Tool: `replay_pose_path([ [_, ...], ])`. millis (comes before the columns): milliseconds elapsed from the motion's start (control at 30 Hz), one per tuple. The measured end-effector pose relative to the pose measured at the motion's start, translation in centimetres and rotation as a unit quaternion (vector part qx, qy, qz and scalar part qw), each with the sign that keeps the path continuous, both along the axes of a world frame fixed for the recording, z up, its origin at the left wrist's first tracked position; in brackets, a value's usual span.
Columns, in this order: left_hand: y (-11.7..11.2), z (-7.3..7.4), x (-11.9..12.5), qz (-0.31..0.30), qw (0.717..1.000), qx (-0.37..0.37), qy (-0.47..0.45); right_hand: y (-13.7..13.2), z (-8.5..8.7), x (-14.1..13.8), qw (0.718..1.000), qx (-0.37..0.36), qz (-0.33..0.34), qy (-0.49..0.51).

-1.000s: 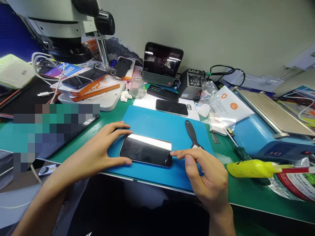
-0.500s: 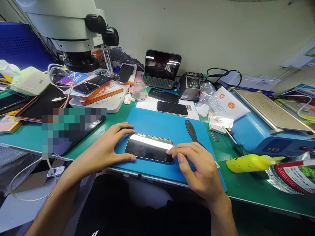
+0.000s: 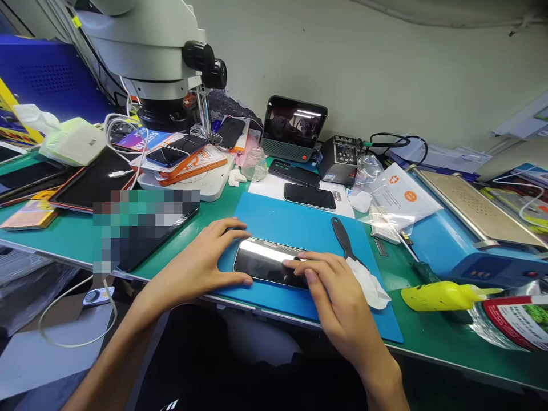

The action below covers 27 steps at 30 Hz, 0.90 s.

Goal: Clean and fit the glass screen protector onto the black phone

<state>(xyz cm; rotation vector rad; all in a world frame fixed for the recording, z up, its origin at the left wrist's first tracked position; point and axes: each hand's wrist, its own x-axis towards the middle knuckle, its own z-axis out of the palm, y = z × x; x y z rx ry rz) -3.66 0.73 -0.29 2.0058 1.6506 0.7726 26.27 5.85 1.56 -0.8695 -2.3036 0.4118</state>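
Note:
A smartphone (image 3: 268,264) lies face up on the blue mat (image 3: 274,220), its dark glass showing a bright reflection. My left hand (image 3: 205,260) grips its left end, thumb on the near long edge and fingers at the far edge. Over the right end is my right hand (image 3: 338,291), fingers stretched out, with a fingertip touching the screen; it hides that end of the phone. Just beyond this hand lies a black-handled tool (image 3: 341,235), its lower end partly covered. A crumpled white tissue (image 3: 370,285) rests right of the hand.
Another phone (image 3: 310,196) lies on white paper behind the mat. A microscope (image 3: 145,51) stands back left above stacked boxes and phones. Left is a dark tablet-like panel (image 3: 158,234), partly pixelated. At right are a yellow squeeze bottle (image 3: 440,295) and a blue machine (image 3: 466,251).
The view has shifted, so everything sits further right and slightly lower. My right hand's fingers have moved further left across the screen, and the tissue beside that hand now shows.

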Motion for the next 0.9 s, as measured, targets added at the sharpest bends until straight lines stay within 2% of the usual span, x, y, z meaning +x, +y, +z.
replay_pose_path([
  [100, 0.0, 0.0, -0.1, -0.003, 1.0, -0.004, -0.003, 0.4, -0.2, 0.9, 0.999, -0.008, -0.047, 0.004],
  [233, 0.0, -0.1, -0.1, -0.003, 1.0, -0.002, -0.003, -0.9, 0.0, 1.1, 0.997, -0.017, -0.074, 0.015],
  [400, -0.1, -0.5, -0.2, -0.003, 1.0, 0.0, 0.008, -2.5, 0.1, 0.3, 0.999, -0.022, 0.028, -0.007],
  [467, -0.1, -0.7, -0.2, -0.001, 1.0, 0.0, 0.013, -2.3, -0.4, 0.3, 0.999, 0.002, 0.034, -0.02],
  [633, 0.0, -1.1, -0.3, 0.001, 1.0, -0.001, 0.025, -1.3, -1.5, 0.7, 0.996, 0.045, -0.073, -0.026],
  [700, 0.0, -1.1, -0.4, 0.0, 1.0, 0.001, 0.028, -1.5, -1.5, 0.4, 0.994, 0.06, -0.085, -0.026],
  [900, 0.0, -1.3, -0.5, -0.004, 0.999, 0.01, 0.035, -2.3, -0.9, -0.5, 0.998, 0.049, 0.034, -0.026],
])
